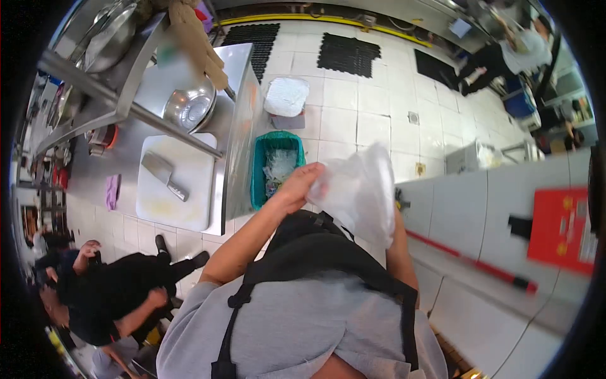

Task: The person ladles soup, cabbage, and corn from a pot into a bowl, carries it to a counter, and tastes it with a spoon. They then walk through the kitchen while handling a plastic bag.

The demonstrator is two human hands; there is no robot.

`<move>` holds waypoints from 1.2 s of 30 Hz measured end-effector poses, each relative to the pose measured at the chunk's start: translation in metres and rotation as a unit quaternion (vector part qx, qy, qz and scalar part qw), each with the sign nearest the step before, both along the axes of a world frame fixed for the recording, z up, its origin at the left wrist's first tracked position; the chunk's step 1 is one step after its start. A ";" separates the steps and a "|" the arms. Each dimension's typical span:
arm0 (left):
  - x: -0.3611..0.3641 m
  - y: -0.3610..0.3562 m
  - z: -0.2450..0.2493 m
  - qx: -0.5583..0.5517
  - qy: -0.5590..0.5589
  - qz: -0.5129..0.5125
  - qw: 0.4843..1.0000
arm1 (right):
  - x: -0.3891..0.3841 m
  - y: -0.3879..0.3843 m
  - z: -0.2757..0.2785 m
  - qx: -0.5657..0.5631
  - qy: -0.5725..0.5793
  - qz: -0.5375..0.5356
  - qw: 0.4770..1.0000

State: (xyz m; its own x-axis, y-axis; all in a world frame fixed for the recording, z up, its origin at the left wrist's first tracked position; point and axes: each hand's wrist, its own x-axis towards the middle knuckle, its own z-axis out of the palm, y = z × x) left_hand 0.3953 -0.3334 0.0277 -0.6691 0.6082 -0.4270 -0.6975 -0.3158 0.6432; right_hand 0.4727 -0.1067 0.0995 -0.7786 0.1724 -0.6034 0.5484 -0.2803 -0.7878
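Note:
My left hand (300,185) is closed on the edge of a clear plastic bag (363,192), with some fingertips showing through the film. The bag hangs partly spread in front of my body and is smeared by motion. On the right, my forearm reaches up behind the bag. The bag covers my right hand, so its fingers are hidden. Just left of my left hand, a bin (257,180) with a green liner stands on the floor, holding crumpled plastic.
Left, a steel table (237,126) bears a white cutting board (189,211) with a cleaver (158,167), and a metal bowl (189,107). A foil-covered container (286,98) stands beyond the bin. Co-workers are at lower left (120,294) and upper right (511,57). A red box (562,227) is right.

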 end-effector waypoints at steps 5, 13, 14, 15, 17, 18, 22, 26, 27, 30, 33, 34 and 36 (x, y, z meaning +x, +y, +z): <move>-0.086 0.018 0.034 -0.052 0.065 0.098 0.992 | -0.183 0.062 -0.033 -0.004 0.089 0.189 0.978; -0.273 0.138 -0.022 -0.129 0.245 -0.026 0.961 | -0.323 0.163 -0.074 -0.035 0.040 0.091 0.994; -0.298 0.159 -0.018 -0.130 0.243 -0.027 0.961 | -0.335 0.176 -0.073 -0.024 0.030 0.072 0.997; -0.322 0.181 -0.019 -0.104 0.265 -0.037 0.958 | -0.345 0.188 -0.070 -0.014 0.022 0.047 0.999; -0.368 0.219 -0.016 -0.061 0.320 -0.049 0.944 | -0.370 0.213 -0.065 0.003 0.015 0.026 1.000; -0.387 0.231 -0.011 -0.046 0.351 -0.056 0.934 | -0.386 0.224 -0.062 0.011 0.013 0.019 1.000; -0.463 0.246 0.016 -0.019 0.192 -0.103 0.976 | -0.488 0.243 -0.065 0.021 0.011 0.045 0.999; -0.552 0.239 -0.007 -0.061 0.170 0.023 0.983 | -0.627 0.233 -0.087 0.020 0.011 0.147 0.989; -0.573 0.234 -0.010 -0.077 0.186 0.072 0.977 | -0.667 0.222 -0.090 0.019 0.012 0.192 0.981; -0.645 0.214 -0.030 -0.118 0.193 0.214 0.950 | -0.777 0.160 -0.098 0.011 0.021 0.330 0.944; -0.697 0.187 -0.005 -0.172 0.210 0.350 0.897 | -0.860 0.064 -0.093 0.002 0.039 0.477 0.878; -0.689 0.168 0.035 -0.159 0.198 0.379 0.890 | -0.877 0.029 -0.087 -0.002 0.045 0.521 0.852; -0.705 0.148 0.030 -0.162 0.144 0.424 0.879 | -0.907 -0.026 -0.076 -0.008 0.060 0.590 0.805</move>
State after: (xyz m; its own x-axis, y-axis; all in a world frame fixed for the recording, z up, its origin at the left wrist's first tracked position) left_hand -0.3102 -0.1850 0.0577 -0.9325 -0.2839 -0.2234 -0.0918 -0.4119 0.9066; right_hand -0.4338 -0.1324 0.0233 -0.4482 -0.7364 -0.5068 0.3610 0.3695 -0.8562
